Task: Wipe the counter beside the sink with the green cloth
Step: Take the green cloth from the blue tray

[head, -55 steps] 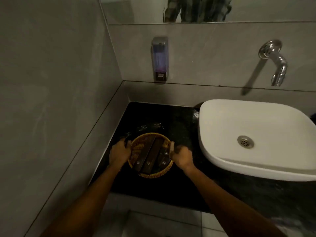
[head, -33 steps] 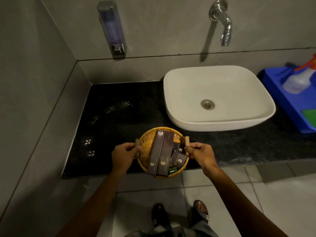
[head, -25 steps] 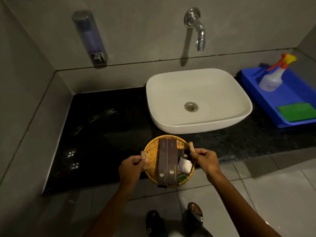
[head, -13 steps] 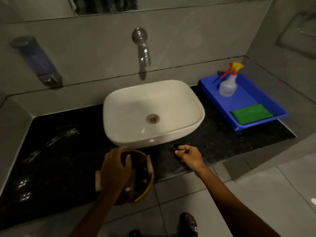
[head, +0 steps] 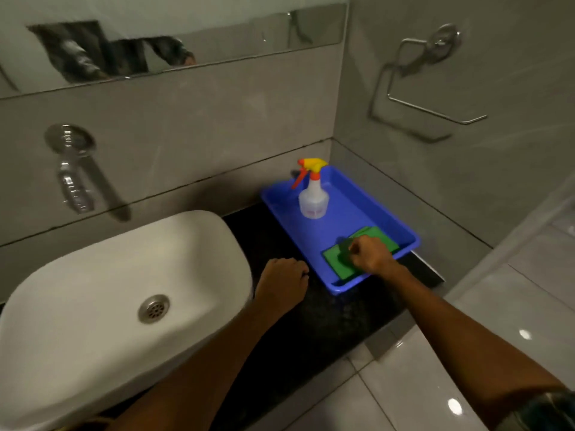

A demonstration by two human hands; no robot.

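Note:
The green cloth [head: 337, 259] lies folded in the near end of a blue tray [head: 348, 222] on the black counter [head: 280, 231], right of the white sink [head: 199, 250]. My right hand [head: 370, 255] rests on the cloth with fingers closed, pinching its top fold. My left hand [head: 284, 283] hovers in a loose fist over the counter between sink and tray, holding nothing. Part of the cloth is hidden under my right hand.
A clear spray bottle [head: 312, 197] with a yellow and orange trigger stands at the tray's far end. A chrome tap [head: 73, 169] juts from the back wall. A metal towel ring [head: 426, 79] hangs on the right wall. Tiled floor lies below.
The view has swung right, away from the wicker basket, which is out of sight. My left hand has let go of it. My right hand has reached into the tray onto the cloth.

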